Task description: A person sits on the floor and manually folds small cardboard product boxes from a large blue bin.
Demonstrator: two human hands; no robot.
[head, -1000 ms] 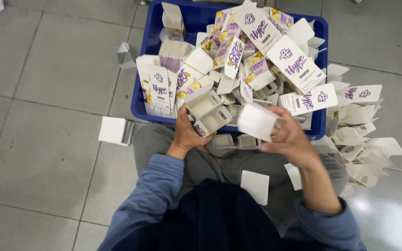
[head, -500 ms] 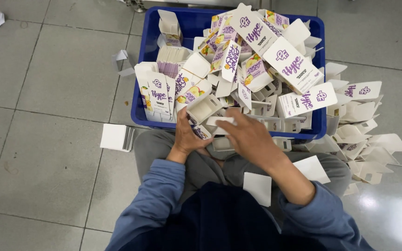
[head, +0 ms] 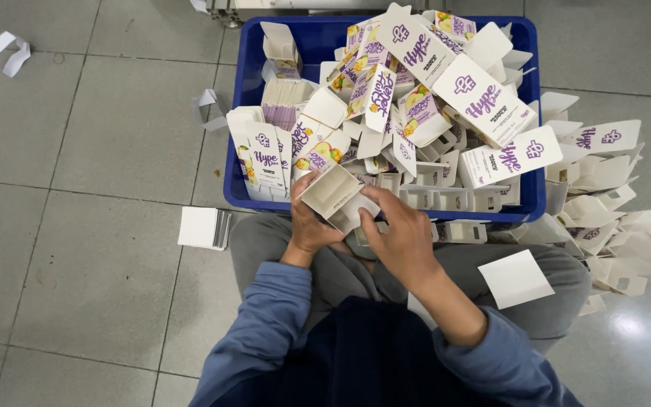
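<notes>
— What do we have in our hands?

— Our left hand [head: 309,226] grips a small open white carton [head: 334,194], fingers curled round its near side and thumb on its outer wall. The carton is tilted, its open mouth facing up and away from us. It sits just over the near edge of the blue crate [head: 244,113], above our lap.

— And the right?

— Our right hand [head: 401,237] is bent over the carton's right side, fingertips pressing on a white flap [head: 356,215] at its lower corner. So both hands are closed on the same carton, touching each other across it.

— What's in the crate?

— It is heaped with cartons [head: 446,90] printed white, purple and yellow, lying every which way, some flat, some folded up. At the crate's near left corner a row of flat printed cartons [head: 265,162] stands on edge. Along the near wall we see a line of plain white inserts [head: 446,197].

— And around us on the floor?

— By the crate's right side, more folded cartons [head: 612,218] have spilled into a loose pile on the grey tiles [head: 77,151]. A white card [head: 515,279] rests on our right knee. A small stack of white cards [head: 202,227] lies on the floor just off the crate's near left corner, and a folded scrap [head: 6,51] lies well apart, towards the far left.
</notes>
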